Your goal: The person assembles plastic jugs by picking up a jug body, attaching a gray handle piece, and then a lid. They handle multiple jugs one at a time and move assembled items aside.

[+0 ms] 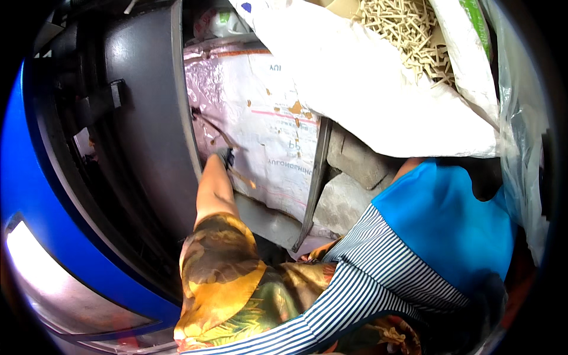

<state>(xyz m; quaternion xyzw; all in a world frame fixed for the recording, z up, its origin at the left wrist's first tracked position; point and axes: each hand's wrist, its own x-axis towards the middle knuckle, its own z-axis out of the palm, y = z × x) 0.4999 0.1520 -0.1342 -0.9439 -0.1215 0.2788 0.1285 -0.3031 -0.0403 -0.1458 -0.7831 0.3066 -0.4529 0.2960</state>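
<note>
My left arm, in a brown and yellow patterned sleeve, reaches forward. At its end my left hand (224, 156), with something dark grey over it, appears closed around a thin curved brown handle (216, 128). That handle lies against a panel (278, 124) covered in torn pinkish-white printed wrapping. Of my right arm only a bit of bare skin shows, between a blue cloth (447, 219) and a white sack (367, 89). My right hand is out of sight. Many short beige sticks (402, 29) lie in the sack's mouth.
On the left stand a dark metal panel (142, 77) and a curved blue casing (77, 242). Grey blocks (346, 201) sit right of the wrapped panel, beyond a metal edge strip (316, 177). Clear plastic sheeting (520, 118) hangs at the far right.
</note>
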